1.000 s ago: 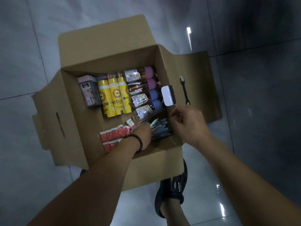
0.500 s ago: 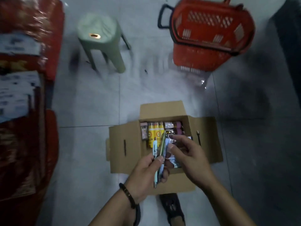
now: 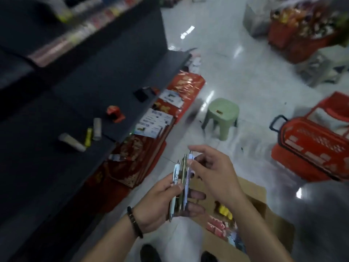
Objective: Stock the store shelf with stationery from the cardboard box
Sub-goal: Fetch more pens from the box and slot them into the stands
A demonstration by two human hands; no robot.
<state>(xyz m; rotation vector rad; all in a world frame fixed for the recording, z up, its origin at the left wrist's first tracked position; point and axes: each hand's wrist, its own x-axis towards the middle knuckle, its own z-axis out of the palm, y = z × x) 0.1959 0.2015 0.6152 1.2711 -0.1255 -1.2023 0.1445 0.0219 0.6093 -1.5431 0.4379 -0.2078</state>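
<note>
My left hand grips a small bunch of pens upright, above the floor. My right hand pinches the top of the rightmost pen with thumb and fingers. The open cardboard box lies on the floor below my right forearm, with red packets and yellow items inside. The dark store shelf stretches along the left, with a few tubes and a yellow item lying on it.
Red gift boxes with white cards lean against the shelf base. A green plastic stool stands on the tiled floor ahead. Red shopping baskets sit at the right. My shoes show at the bottom edge.
The view swung up from the box toward the shelf at the left. The pens came up out of the box in my left hand, and my right hand moved to their tops.
</note>
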